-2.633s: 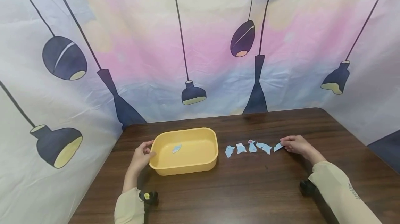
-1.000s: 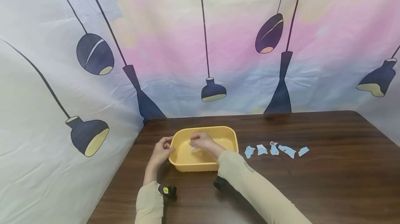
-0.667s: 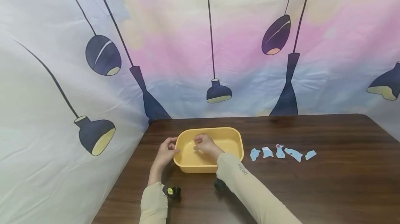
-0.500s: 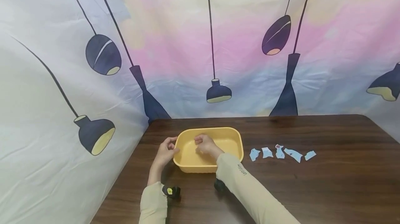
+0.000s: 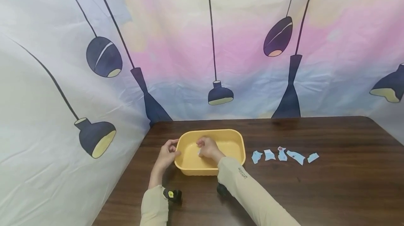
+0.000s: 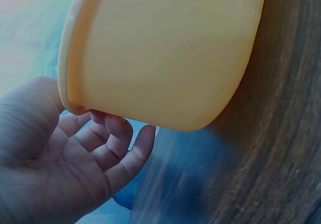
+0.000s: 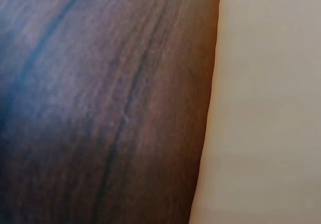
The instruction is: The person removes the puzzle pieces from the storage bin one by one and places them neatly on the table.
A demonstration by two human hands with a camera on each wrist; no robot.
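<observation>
A yellow plastic basin (image 5: 228, 149) stands on the table, left of a row of torn paper pieces. My left hand (image 5: 165, 154) holds its left end; in the left wrist view the thumb of the left hand (image 6: 75, 158) lies at the rim and the fingers curl against the outer wall. Inside the basin, my right hand (image 5: 209, 148) pinches a small pale paper scrap (image 5: 199, 152), mostly covered by the fingers. The right wrist view has only the basin's wall (image 7: 266, 108) and bare wood, no hand.
Several light blue torn paper pieces lie to the right of the basin, from a jagged one (image 5: 256, 156) to a small one (image 5: 313, 157). The dark wooden table (image 5: 315, 191) ends at a curtain (image 5: 246, 79) printed with lamps.
My right hand has let go of the rightmost paper piece and moved left into the basin, where it now takes hold of the scrap. My left hand keeps its grip. The head view has turned.
</observation>
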